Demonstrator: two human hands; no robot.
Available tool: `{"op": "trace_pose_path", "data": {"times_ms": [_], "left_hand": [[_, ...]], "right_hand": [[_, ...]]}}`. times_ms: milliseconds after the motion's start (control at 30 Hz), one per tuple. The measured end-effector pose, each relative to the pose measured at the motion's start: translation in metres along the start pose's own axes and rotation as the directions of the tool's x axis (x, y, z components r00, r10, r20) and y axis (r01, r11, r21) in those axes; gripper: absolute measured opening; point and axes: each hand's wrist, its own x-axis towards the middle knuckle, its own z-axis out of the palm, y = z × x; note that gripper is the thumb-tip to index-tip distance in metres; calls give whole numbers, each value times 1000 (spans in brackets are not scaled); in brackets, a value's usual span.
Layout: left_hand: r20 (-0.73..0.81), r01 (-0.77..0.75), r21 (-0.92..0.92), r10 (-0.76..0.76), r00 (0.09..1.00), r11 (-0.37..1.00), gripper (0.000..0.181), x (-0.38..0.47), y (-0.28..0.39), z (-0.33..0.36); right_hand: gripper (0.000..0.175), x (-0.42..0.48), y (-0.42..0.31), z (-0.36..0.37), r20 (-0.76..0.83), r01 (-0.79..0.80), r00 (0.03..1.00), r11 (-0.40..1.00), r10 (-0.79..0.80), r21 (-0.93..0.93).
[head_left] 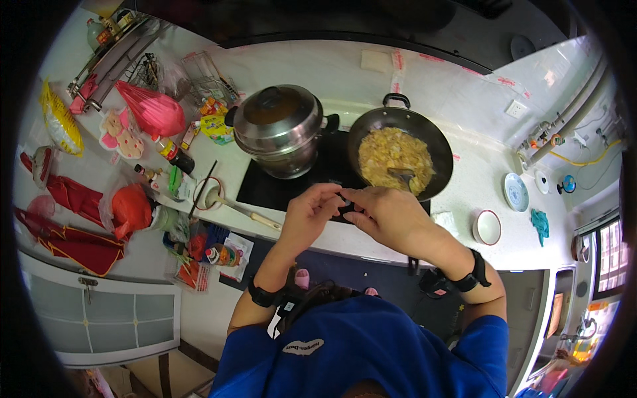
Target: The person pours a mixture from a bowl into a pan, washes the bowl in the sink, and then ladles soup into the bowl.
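Note:
My left hand point(311, 216) and my right hand point(388, 216) are close together over the front edge of the black cooktop point(273, 186). Their fingers are curled towards each other; whether anything small lies between the fingertips cannot be told. Just beyond my right hand stands a dark wok point(440, 164) holding yellow cooked food point(393, 151), with a spatula point(402, 174) resting in it. Its handle is partly hidden by my right hand. A lidded steel steamer pot point(278, 134) stands at the back left of the cooktop.
Left of the cooktop, a ladle point(244, 211) rests with its head in a bowl point(215, 185), near dark chopsticks point(203, 189) and a sauce bottle point(174, 154). On the right counter are a white bowl point(486, 227), a patterned plate point(516, 192) and a teal cloth point(539, 226).

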Motion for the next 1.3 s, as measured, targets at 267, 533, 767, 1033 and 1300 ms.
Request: {"op": "trace_pose_path", "data": {"times_ms": [267,533,767,1033,1300], "left_hand": [[-141,6,-123,-23,990,992,33,61,-11,-159],[-160,69,-270,-115,980,960,48,133,-35,-218],[-109,8,-471,-68,992,882,51,143,-52,-215],[-138,-243,-365,206,969,899,36,119,-19,-218],[2,-300,-328,319,948,896,30,68,38,-138]], "right_hand": [[24,184,-26,36,-106,-146,985,981,133,-128],[44,315,40,108,-363,-289,913,923,186,-254],[30,356,58,121,-197,-170,979,735,50,-657],[25,346,59,84,-334,-250,941,780,56,-573],[12,254,100,11,-719,-418,671,893,180,-167]]}}
